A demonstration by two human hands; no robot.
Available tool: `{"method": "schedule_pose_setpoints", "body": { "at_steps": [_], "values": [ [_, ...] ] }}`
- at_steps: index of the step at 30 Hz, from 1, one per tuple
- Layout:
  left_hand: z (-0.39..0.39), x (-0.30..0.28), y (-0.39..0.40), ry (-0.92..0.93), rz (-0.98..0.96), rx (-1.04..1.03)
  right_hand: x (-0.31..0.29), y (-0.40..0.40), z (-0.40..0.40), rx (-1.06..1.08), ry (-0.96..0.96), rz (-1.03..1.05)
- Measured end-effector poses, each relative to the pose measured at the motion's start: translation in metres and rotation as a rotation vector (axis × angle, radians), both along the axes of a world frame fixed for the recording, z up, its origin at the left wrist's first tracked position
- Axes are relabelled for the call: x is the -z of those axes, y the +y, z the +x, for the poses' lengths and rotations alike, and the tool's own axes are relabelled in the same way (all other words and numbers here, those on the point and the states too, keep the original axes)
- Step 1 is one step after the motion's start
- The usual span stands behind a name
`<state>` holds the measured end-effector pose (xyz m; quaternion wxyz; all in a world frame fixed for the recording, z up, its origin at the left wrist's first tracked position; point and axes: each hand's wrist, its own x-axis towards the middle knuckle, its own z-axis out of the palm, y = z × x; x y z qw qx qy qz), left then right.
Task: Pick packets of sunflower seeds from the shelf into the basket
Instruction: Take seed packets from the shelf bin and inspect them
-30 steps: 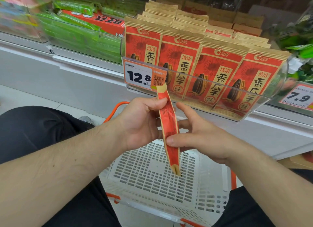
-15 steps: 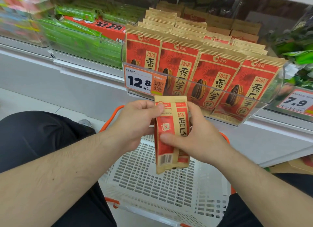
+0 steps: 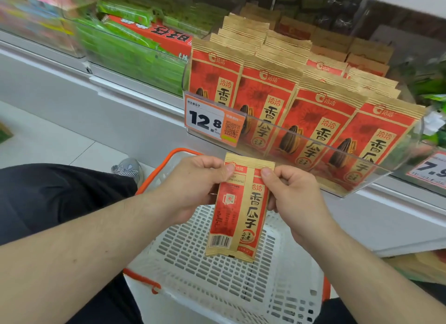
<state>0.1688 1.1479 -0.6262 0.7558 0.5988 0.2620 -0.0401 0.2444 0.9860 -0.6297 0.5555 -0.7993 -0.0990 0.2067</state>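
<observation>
Turned back-side up since before, packet [image 3: 239, 207] hangs (over basket [image 3: 241, 287]); both hands' fingers pinch its top corners.

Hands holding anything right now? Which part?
One sunflower seed packet, hanging over the basket. The left hand and right hand each pinch a top corner.

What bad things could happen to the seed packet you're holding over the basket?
1. The packet is only pinched at its top corners by the left hand and right hand, so it might slip early.
2. It hangs near the basket's far side, so it could fall onto the floor instead.
3. The clear shelf bin juts out just above the hands; lifting could bump it.
</observation>
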Motion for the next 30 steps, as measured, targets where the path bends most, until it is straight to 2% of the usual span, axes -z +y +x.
{"method": "schedule_pose_setpoints", "body": {
  "at_steps": [5, 11, 14, 21, 30],
  "values": [
    [-0.003, 0.002, -0.001, -0.019, 0.028, -0.011, 0.006, 0.001, 0.001, -0.003, 0.070, 0.008],
    [-0.012, 0.001, -0.007, -0.028, 0.038, -0.056, 0.012, 0.000, 0.000, -0.066, 0.267, 0.101],
    [-0.018, 0.003, -0.016, -0.047, 0.016, -0.111, 0.014, -0.003, -0.003, -0.117, 0.325, 0.083],
    [-0.032, 0.010, -0.030, -0.102, -0.041, -0.281, 0.008, -0.003, -0.012, -0.177, 0.230, 0.018],
    [-0.026, 0.017, -0.032, -0.135, -0.088, -0.397, 0.014, -0.006, -0.016, -0.310, 0.123, -0.112]
  ]
}}
